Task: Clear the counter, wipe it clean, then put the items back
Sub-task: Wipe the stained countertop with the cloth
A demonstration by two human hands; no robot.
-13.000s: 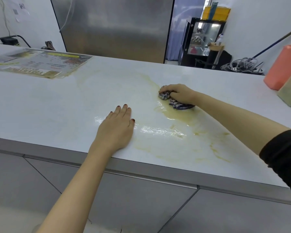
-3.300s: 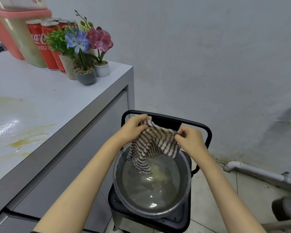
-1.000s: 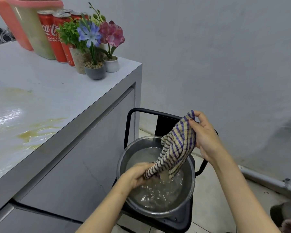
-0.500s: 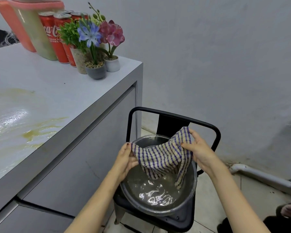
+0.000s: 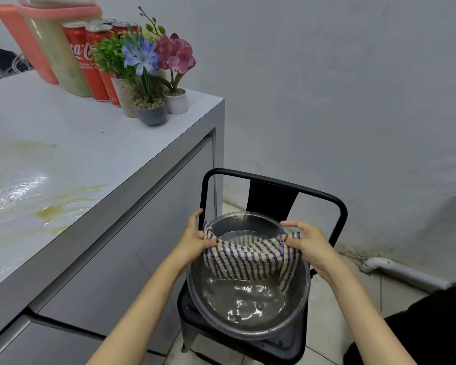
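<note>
A striped purple-and-cream cloth (image 5: 248, 259) hangs spread out over a metal basin (image 5: 298, 320) of cloudy water. My left hand (image 5: 195, 238) pinches its left corner and my right hand (image 5: 306, 241) pinches its right corner. The cloth's lower edge dips toward the water. To the left, the white counter (image 5: 95, 143) carries yellowish wet smears (image 5: 55, 209) near its front edge.
The basin sits on a black metal chair (image 5: 274, 185) beside the counter's end. At the counter's far corner stand red cola cans (image 5: 90, 61), small flower pots (image 5: 153, 111) and a pink-lidded container (image 5: 45, 46). A white pipe (image 5: 400, 272) runs along the floor by the wall.
Both hands have pulled the cloth's corners further apart, stretching it wider and flatter above the basin. The view has shifted slightly.
</note>
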